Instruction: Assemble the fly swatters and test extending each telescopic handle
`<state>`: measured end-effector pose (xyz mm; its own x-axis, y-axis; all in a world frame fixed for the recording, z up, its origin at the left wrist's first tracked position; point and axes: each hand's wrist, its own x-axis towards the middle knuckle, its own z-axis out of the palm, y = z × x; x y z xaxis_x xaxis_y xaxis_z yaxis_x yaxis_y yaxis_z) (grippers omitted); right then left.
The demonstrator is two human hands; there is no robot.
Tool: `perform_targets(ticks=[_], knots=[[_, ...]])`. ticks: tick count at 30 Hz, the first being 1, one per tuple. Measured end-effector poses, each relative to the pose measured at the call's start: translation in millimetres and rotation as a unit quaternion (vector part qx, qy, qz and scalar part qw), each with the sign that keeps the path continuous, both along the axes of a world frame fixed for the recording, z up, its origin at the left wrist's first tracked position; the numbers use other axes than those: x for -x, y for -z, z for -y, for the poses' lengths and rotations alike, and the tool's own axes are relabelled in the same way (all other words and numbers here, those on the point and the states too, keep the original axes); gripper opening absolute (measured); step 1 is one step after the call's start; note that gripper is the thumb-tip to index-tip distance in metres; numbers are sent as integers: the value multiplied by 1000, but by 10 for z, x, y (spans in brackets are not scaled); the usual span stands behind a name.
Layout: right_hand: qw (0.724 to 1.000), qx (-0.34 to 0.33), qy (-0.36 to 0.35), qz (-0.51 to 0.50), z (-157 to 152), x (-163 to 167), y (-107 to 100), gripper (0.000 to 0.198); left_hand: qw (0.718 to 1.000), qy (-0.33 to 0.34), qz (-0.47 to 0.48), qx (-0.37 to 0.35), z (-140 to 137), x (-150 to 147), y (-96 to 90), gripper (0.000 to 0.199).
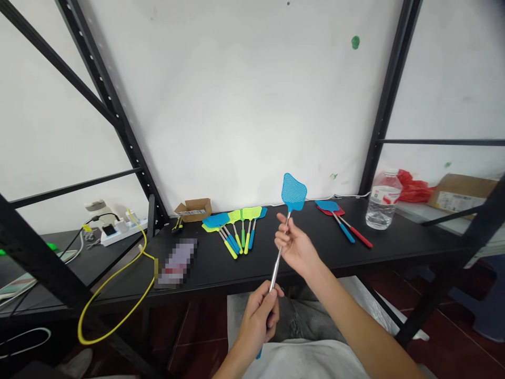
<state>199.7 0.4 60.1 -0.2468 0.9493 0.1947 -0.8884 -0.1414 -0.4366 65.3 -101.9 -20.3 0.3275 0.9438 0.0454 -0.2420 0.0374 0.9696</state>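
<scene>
A blue fly swatter (294,192) with a telescopic metal rod is held upright at a slant in front of me. My left hand (261,311) is wrapped around its lower end, and a bit of the blue handle shows below the fist. Higher up, my right hand (294,245) has its fingers curled about the rod just under the mesh head. Several blue, yellow and green swatters (236,231) lie fanned out on the black table (197,271) to the left. To the right, a blue swatter (342,223) lies partly over a red swatter (361,237).
A small open cardboard box (193,210) stands by the wall. Nearer lies a blurred-out flat item (176,263). A yellow cable (102,334) loops over the front edge. A large water bottle (382,202) stands at the right, beside a black rack post (389,95). A power strip (124,231) lies left.
</scene>
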Motion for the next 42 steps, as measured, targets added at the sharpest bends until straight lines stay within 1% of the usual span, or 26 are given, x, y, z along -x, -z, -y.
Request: perform_targets(ticks=[3, 6, 9, 14, 16, 17, 19, 22, 25, 28, 30, 33, 36, 39, 42], knots=[[998, -10, -29, 55, 130, 124, 160, 14, 1000, -21, 3, 5, -18, -12, -5, 29], [997, -18, -15, 77, 135, 162, 190, 11, 999, -33, 1, 7, -40, -50, -20, 34], [997, -25, -4, 75, 18, 100, 40, 9, 999, -35, 8, -5, -38, -102, -68, 34], [997, -26, 32, 62, -311, -105, -370, 12, 1000, -30, 0, -7, 35, -174, -135, 35], [997, -24, 29, 69, -423, -145, -466, 14, 999, -33, 2, -12, 63, -184, -128, 35], [996, -25, 25, 79, -455, -145, -481, 13, 999, -37, 2, -17, 71, -182, -118, 36], [992, -41, 22, 116, -451, -103, -436, 13, 999, -49, -5, -23, 71, -163, -88, 36], [975, -91, 10, 201, -271, 18, -220, 23, 998, -61, -3, -14, 30, -109, -51, 35], [950, -126, -37, 284, 1, 123, 37, 33, 997, -73, 8, -9, -27, -53, -56, 33], [929, -147, -92, 327, 178, 165, 199, 37, 996, -87, 7, -14, -49, -20, -77, 35], [933, -141, -99, 315, 202, 167, 236, 36, 995, -93, -3, -17, -44, -19, -77, 37], [960, -107, -52, 253, 135, 155, 217, 28, 997, -75, -21, -21, -39, -61, -69, 40], [973, -98, -28, 205, 16, 123, 136, 26, 997, -69, -10, -30, -40, -133, -77, 40], [985, -67, -1, 160, -151, 19, -45, 25, 996, -81, -19, -41, -9, -193, -97, 42], [992, -15, 37, 120, -362, -162, -328, 24, 996, -60, -56, -45, 60, -221, -115, 42]])
